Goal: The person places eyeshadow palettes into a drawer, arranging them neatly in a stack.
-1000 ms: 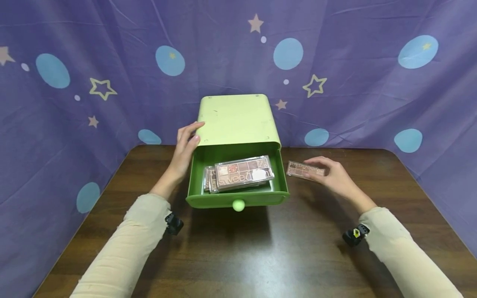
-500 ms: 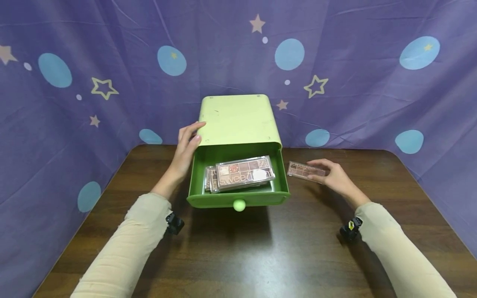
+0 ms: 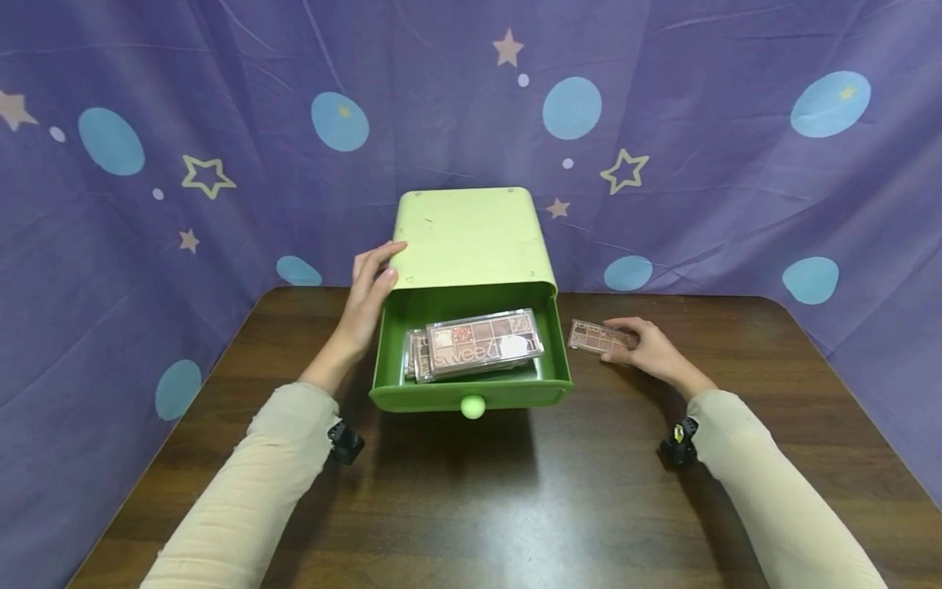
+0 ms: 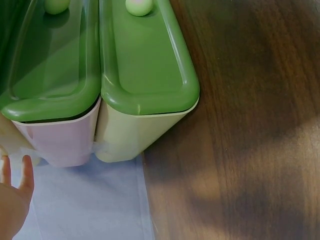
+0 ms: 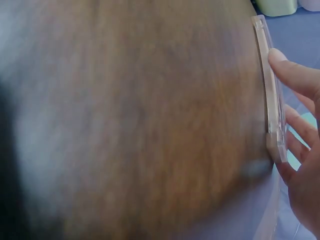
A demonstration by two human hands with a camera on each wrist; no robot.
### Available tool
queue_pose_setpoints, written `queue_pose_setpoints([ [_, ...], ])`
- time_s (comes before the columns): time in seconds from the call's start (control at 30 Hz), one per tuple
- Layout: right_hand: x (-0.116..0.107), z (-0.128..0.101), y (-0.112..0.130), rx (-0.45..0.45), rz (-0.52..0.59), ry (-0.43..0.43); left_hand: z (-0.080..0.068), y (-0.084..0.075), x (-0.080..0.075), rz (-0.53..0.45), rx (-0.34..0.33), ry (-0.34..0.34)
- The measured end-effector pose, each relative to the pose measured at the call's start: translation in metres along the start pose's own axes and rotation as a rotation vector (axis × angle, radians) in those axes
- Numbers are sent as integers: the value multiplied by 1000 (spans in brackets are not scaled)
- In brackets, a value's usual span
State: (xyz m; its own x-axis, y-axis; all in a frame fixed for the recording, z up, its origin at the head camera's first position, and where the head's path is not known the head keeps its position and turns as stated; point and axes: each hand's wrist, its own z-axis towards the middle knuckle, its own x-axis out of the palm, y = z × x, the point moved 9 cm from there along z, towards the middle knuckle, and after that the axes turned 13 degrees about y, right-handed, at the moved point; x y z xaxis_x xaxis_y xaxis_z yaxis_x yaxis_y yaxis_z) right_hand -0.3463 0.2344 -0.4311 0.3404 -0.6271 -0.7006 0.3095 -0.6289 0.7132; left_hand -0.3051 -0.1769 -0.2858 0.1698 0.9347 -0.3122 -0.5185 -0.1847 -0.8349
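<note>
My left hand [image 3: 364,298] rests on the upper left edge of a light-green drawer unit [image 3: 471,237], its fingers fairly straight. Below the unit's top, a green drawer [image 3: 471,397] stands pulled out. Inside it lie several clear-lidded eyeshadow palettes [image 3: 486,343], the top one slanted across the others. To the right of the drawer, my right hand [image 3: 655,350] pinches another eyeshadow palette [image 3: 589,337] near its right end. In the right wrist view, this palette [image 5: 270,85] appears edge-on at the tabletop, with the thumb and fingers around it.
A dark wooden table [image 3: 603,491] supports everything, with a purple patterned curtain [image 3: 471,106] behind. Round green knobs [image 4: 139,6] stick out from the stacked drawer fronts, whose casings are cream and pink [image 4: 65,142].
My right hand and forearm have shifted slightly left along the palette. The palette stays almost where it was, right of the drawer. My left hand keeps its place on the unit.
</note>
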Motion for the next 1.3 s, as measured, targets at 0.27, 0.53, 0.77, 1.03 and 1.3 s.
queue_pose_setpoints([
  [0.27, 5, 8, 1, 9, -116, 0, 0, -1, 0, 3, -7, -1],
  [0.53, 3, 6, 4, 6, -128, -22, -1, 0, 0, 2, -14, 5],
  [0.77, -9, -7, 18, 4, -93, -87, -1, 0, 0, -7, 1, 3],
  [1.03, -22, -29, 44, -44, -33, -141, 0, 0, 1, -9, 2, 5],
  [1.3, -29, -48, 72, -111, -30, -166, 0, 0, 1, -8, 2, 6],
])
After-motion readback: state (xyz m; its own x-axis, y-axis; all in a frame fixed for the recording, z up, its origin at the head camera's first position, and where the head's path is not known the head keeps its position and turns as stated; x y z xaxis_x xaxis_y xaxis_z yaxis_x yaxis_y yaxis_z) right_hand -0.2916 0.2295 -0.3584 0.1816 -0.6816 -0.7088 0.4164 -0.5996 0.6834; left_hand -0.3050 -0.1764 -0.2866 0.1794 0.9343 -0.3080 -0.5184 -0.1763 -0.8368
